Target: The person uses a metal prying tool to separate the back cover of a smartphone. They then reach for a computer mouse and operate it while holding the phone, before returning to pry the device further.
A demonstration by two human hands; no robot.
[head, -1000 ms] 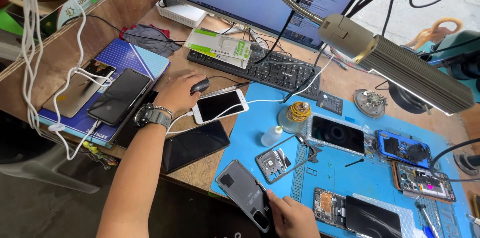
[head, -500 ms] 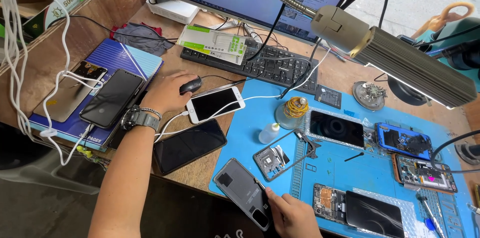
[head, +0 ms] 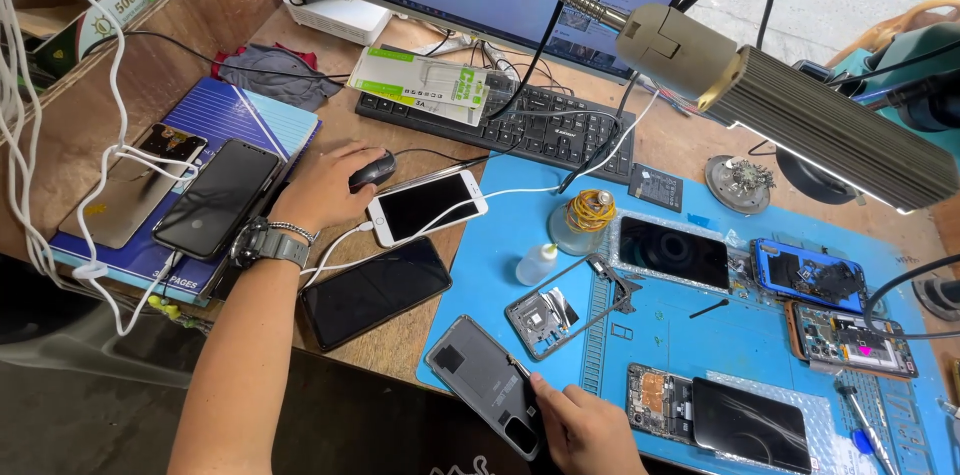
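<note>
- My left hand [head: 325, 185] lies curled over the small black computer mouse [head: 372, 171] on the wooden bench [head: 400, 345]; half a second ago it covered the mouse the same way, so it has not shifted along the bench.
- My right hand [head: 590, 430] pinches the lower edge of the grey phone back cover [head: 487, 385], which lies at the near left corner of the blue silicone work mat [head: 720, 345]. That grip matches the earlier views too.
- The view has drawn closer, so less of the white cables shows on the left.
- Just right of the mouse lies the white smartphone with a dark screen [head: 427, 206], a white cable plugged in; the larger black phone [head: 374, 291] lies nearer me.
- With the cover unmoved, I judge the work paused on the screen.
</note>
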